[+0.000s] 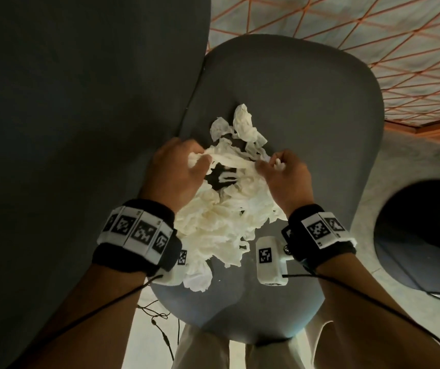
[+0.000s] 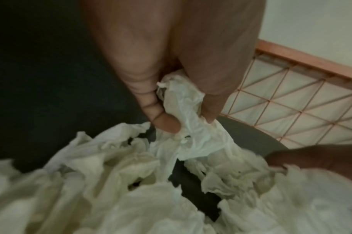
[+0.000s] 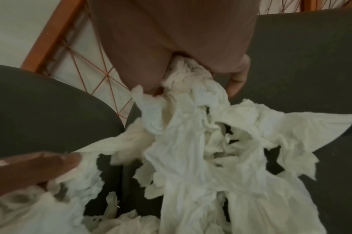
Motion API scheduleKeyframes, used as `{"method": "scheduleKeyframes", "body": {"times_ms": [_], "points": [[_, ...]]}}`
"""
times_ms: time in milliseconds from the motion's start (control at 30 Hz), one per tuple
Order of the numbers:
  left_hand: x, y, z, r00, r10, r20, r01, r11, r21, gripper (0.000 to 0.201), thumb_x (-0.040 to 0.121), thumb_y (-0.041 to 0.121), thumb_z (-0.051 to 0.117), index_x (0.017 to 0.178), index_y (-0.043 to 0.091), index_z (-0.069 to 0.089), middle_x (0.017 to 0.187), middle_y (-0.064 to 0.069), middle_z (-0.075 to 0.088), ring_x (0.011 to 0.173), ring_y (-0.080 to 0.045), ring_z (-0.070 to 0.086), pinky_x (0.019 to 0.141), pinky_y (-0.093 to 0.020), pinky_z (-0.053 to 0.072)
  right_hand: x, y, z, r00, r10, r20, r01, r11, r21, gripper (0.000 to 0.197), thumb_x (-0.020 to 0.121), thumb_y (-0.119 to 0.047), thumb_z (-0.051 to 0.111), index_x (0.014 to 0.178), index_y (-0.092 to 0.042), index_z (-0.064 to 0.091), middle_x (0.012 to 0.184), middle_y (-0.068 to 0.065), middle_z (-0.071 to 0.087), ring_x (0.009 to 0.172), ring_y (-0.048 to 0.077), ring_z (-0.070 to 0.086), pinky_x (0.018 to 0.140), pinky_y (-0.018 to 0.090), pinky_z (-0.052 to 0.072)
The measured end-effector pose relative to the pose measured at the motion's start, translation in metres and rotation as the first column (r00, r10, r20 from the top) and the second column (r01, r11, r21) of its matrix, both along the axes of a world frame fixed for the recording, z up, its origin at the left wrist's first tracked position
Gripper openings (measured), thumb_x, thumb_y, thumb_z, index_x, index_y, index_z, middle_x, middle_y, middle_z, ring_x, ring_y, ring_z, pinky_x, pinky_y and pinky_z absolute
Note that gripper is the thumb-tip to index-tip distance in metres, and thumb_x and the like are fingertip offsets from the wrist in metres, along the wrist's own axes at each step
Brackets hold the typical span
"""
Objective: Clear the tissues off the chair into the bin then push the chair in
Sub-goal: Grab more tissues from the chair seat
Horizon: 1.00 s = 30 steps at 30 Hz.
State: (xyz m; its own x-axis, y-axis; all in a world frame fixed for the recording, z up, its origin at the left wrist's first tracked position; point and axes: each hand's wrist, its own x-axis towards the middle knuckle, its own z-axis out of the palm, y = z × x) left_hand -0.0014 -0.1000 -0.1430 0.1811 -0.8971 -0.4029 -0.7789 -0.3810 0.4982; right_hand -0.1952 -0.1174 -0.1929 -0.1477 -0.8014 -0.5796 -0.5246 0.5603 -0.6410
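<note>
While the tissues (image 1: 221, 209) lie heaped on the chair (image 1: 306, 107), a person's left hand (image 1: 173, 171) pinches one end of the pile and the right hand (image 1: 285, 177) clutches the other; the bin (image 1: 421, 235), off to the right, looks unfilled, and the chair is not yet pushed in.

Right hand (image 3: 171, 47) grips crumpled tissues (image 3: 191, 150) (white) over chair (image 3: 311, 63).
</note>
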Motion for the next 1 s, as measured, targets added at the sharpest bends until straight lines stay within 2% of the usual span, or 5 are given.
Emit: {"method": "scheduleKeyframes", "body": {"times_ms": [167,433,600,767,1000], "points": [[0.012,0.008,0.025,0.994,0.106,0.02,-0.103,0.99,-0.097,0.014,0.083,0.033,0.064,0.083,0.02,0.059,0.087,0.005,0.052,0.068,-0.004,0.048,0.055,-0.014,0.032,-0.006,-0.011,0.011,0.996,-0.031,0.084,0.045,0.985,-0.168,0.029,0.075,-0.004,0.054,0.062,-0.027,0.044,0.066,-0.008,0.052,0.06,0.014,0.049,0.06,0.027,0.045],[0.009,0.006,0.036,0.965,0.233,-0.119,-0.237,0.971,-0.02,0.034,0.084,-0.001,0.052,0.099,0.029,0.055,0.089,0.01,0.067,0.078,0.003,0.06,0.061,-0.002,0.042,0.006,-0.045,0.014,0.989,0.029,0.147,0.023,0.94,-0.342,0.027,0.079,0.005,0.037,0.08,-0.02,0.048,0.085,0.001,0.057,0.076,0.012,0.053,0.068,0.019,0.045],[0.004,-0.004,0.032,0.971,0.224,-0.088,-0.228,0.973,-0.039,0.015,0.088,0.021,0.054,0.1,0.028,0.059,0.081,0.009,0.063,0.07,-0.012,0.06,0.055,-0.022,0.044,0.024,-0.071,0.002,0.957,0.028,0.29,0.014,0.99,-0.142,0.011,0.091,-0.025,0.057,0.101,-0.027,0.055,0.105,-0.001,0.064,0.078,0.009,0.061,0.063,0.024,0.049],[0.004,-0.009,0.026,0.982,0.161,-0.098,-0.167,0.984,-0.059,0.018,0.082,0.019,0.067,0.095,0.028,0.057,0.084,0.012,0.058,0.073,-0.006,0.057,0.062,-0.023,0.045,0.036,-0.086,-0.019,0.927,0.375,-0.027,-0.376,0.925,-0.056,0.058,0.078,-0.034,0.077,0.129,-0.025,0.051,0.129,0.0,0.057,0.111,0.016,0.057,0.081,0.023,0.041],[0.012,0.004,0.022,0.984,0.143,-0.109,-0.148,0.988,-0.037,0.041,0.086,-0.002,0.052,0.107,0.033,0.058,0.107,0.006,0.056,0.097,-0.007,0.056,0.075,-0.013,0.042,0.03,-0.09,-0.009,0.983,0.179,-0.028,-0.181,0.981,-0.072,0.016,0.09,-0.028,0.059,0.093,-0.014,0.066,0.08,-0.001,0.063,0.074,0.016,0.06,0.061,0.017,0.048]]}}
